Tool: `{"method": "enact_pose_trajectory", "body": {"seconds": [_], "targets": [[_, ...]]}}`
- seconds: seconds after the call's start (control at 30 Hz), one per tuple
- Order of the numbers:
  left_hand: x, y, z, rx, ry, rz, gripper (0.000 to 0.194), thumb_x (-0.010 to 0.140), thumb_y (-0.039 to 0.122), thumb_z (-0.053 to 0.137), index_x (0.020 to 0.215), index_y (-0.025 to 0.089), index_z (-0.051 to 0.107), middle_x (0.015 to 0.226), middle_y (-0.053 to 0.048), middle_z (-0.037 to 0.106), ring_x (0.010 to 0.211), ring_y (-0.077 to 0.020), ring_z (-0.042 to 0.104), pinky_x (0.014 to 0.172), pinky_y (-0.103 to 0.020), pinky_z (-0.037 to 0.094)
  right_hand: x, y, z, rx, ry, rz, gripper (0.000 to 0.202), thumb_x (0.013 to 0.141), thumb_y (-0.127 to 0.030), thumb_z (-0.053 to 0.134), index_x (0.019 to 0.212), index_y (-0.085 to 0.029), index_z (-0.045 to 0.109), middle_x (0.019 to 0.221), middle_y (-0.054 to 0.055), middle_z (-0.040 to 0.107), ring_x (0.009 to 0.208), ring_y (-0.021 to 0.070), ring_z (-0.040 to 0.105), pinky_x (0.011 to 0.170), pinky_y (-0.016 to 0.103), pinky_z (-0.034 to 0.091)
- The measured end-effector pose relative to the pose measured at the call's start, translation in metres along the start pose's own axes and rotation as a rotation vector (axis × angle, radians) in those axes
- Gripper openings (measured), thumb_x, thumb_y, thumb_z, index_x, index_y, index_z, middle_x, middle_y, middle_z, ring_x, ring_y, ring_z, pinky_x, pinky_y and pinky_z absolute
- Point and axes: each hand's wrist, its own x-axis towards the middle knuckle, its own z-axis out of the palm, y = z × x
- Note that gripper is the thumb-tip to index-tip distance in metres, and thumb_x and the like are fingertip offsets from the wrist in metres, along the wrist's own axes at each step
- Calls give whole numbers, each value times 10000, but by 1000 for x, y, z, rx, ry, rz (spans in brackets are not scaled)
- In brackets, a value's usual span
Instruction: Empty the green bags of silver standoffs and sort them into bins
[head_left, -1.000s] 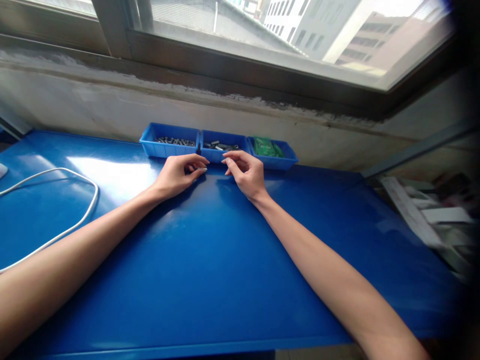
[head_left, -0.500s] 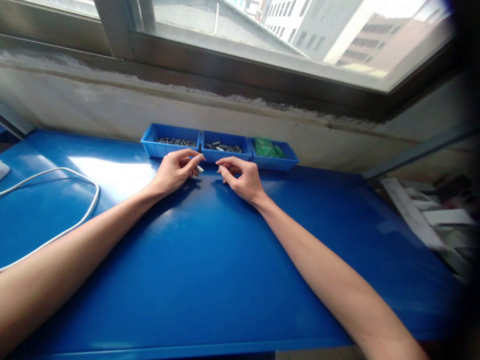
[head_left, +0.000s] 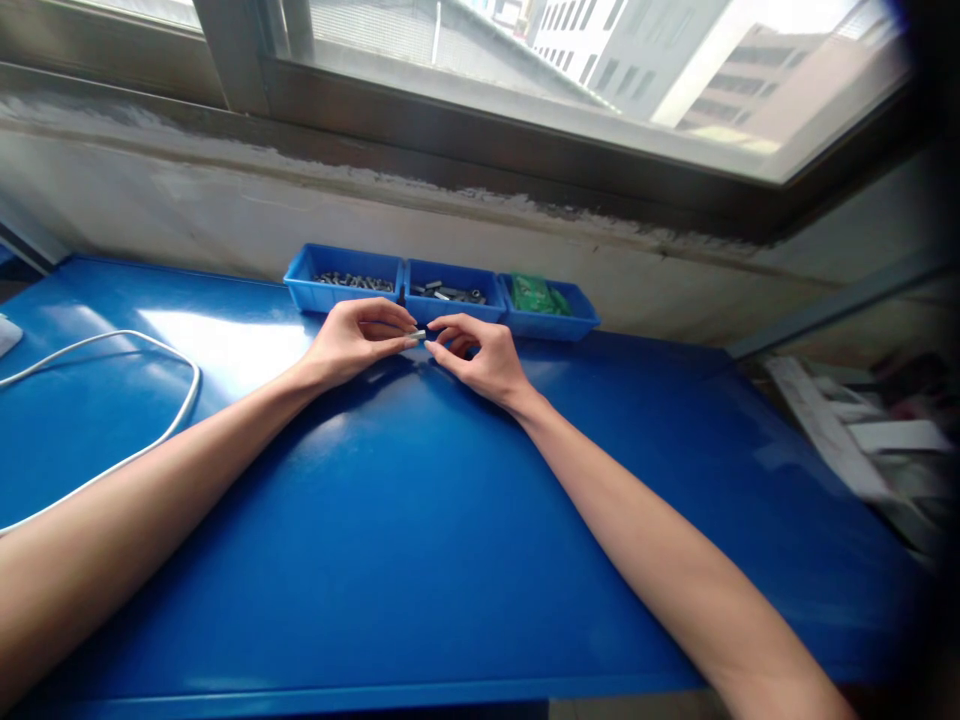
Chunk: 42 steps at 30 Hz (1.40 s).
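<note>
My left hand (head_left: 349, 338) is pinching a metal piece (head_left: 418, 335). Just right, my right hand (head_left: 481, 355) is curling, its grip's closure unclear to me.

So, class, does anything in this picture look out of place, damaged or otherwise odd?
Yes: below the window frame, the whitish wall coating is ragged, perhaps unfinished or worn. Nothing odd stands out about the small part in the left hand or the blue bins.

Rod look: small, short, slim, pale grey
Rod (head_left: 418, 335) pose: nearly level, pointing right
Rod grip: pinched between the left hand's (head_left: 341, 342) thumb and fingers
Rod tip: just beside the right hand's (head_left: 486, 358) fingertips; contact unclear
</note>
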Motion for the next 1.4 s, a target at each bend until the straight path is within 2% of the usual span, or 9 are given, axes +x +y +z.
{"method": "enact_pose_trajectory", "body": {"seconds": [0.47, 0.7, 0.8, 0.9, 1.03, 1.13, 1.27, 1.4], "targets": [[0, 2, 1, 20, -66, 10, 517, 717, 540, 851, 988, 121, 715, 894, -108, 789, 841, -247, 771, 780, -327, 636, 0, 1, 1, -105, -53, -121, 209, 897, -330, 694, 1011, -177, 780, 849, 37, 771, 612, 124, 617, 607, 243, 498], [1, -1, 1, 53, -77, 27, 515, 760, 548, 816, 1036, 128, 706, 892, -107, 789, 829, -240, 769, 759, -315, 624, 0, 0, 0, -119, -62, -154, 184, 895, -296, 697, 1005, -178, 785, 869, 38, 777, 601, 119, 609, 616, 245, 498], [2, -3, 1, 86, -83, 45, 499, 806, 553, 773, 1071, 135, 706, 901, -99, 786, 834, -228, 763, 773, -304, 612, 0, -1, 1, -133, -53, -137, 201, 889, -329, 705, 1000, -182, 784, 857, 37, 775, 600, 122, 609, 614, 250, 500], [3, -5, 2, 124, -51, 66, 501, 861, 572, 707, 1118, 143, 696, 921, -93, 779, 837, -214, 755, 791, -301, 602, 1, -1, 2, -145, 56, -81, 223, 874, -376, 718, 972, -186, 783, 830, 34, 769, 609, 132, 629, 619, 257, 516], [4, -7, 4, 156, 1, 57, 493, 892, 590, 657, 1097, 144, 696, 926, -96, 769, 810, -204, 747, 758, -287, 589, 3, 3, 1, -169, 353, 48, 266, 881, -421, 699, 977, -185, 774, 738, 26, 743, 574, 145, 643, 595, 268, 524], [4, -8, 4, 211, -23, 55, 480, 902, 599, 636, 1028, 144, 720, 860, -84, 760, 775, -192, 732, 747, -278, 573, 7, 8, -3, -165, 517, 165, 326, 885, -466, 680, 1009, -177, 766, 679, 26, 731, 549, 159, 660, 586, 276, 532], [2, -6, 4, 260, -46, 51, 486, 914, 609, 605, 976, 144, 732, 842, -77, 756, 767, -193, 725, 731, -270, 562, 9, 12, -7, -136, 536, 283, 391, 882, -515, 663, 994, -154, 767, 630, 27, 725, 430, 136, 608, 525, 266, 512], [2, -4, 4, 284, -58, 54, 485, 925, 608, 583, 969, 147, 728, 860, -81, 761, 783, -201, 723, 749, -279, 563, 9, 11, -8, -107, 500, 319, 430, 904, -522, 630, 1084, -152, 752, 657, 31, 738, 387, 119, 565, 468, 254, 475]]}}
